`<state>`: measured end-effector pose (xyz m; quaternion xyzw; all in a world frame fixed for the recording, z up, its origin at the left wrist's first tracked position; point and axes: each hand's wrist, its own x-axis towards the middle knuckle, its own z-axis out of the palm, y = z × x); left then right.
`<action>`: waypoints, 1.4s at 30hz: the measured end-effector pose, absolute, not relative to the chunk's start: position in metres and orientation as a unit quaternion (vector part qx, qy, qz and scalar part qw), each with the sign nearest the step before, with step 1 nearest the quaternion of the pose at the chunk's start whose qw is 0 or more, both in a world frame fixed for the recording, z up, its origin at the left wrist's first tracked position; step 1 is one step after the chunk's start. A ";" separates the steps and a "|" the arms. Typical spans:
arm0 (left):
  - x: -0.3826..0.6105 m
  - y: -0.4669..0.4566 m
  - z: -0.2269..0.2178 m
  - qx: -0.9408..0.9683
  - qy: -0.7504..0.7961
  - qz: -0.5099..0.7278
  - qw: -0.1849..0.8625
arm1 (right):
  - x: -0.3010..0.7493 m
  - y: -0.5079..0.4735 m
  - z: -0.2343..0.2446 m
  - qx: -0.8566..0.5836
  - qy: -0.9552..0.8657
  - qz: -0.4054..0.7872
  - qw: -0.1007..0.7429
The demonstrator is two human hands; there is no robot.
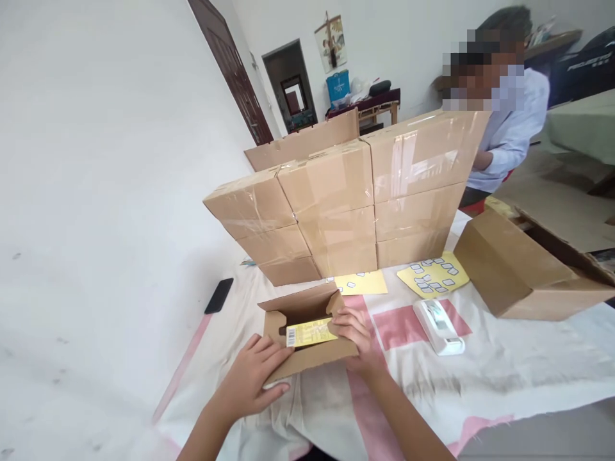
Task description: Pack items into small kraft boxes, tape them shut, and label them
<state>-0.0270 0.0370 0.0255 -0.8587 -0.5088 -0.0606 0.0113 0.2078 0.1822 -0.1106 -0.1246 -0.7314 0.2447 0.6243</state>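
Fingers on the small open box, yellow pack inside it at six o'clock.
I see my left hand at seven, fingers on the edge, thumb apart from them; my right hand at five curls over the end, but I can't tell if it grips. If I push one side too hard, the box could tip, or the near flap could bend and catch the pack.

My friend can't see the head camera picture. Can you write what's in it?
A left hand and right hand hold a small open box with a yellow carton inside, on a white-and-pink cloth. Behind stand taped cardboard boxes; to the right are a white device, a larger box and, beyond, another person.
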 end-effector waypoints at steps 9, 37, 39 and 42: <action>-0.005 0.031 0.038 -0.799 -0.580 -0.044 0.154 | 0.206 0.190 -0.118 -0.094 -0.730 0.263 0.624; -0.018 0.112 0.037 -0.763 -0.642 0.078 -0.014 | 0.207 0.181 -0.115 -0.136 -0.747 0.256 0.598; -0.027 0.116 0.031 -0.775 -0.630 0.046 -0.015 | 0.206 0.179 -0.111 -0.146 -0.742 0.249 0.605; -0.045 0.114 0.021 -0.799 -0.590 -0.117 -0.002 | 0.209 0.170 -0.098 -0.173 -0.737 0.258 0.601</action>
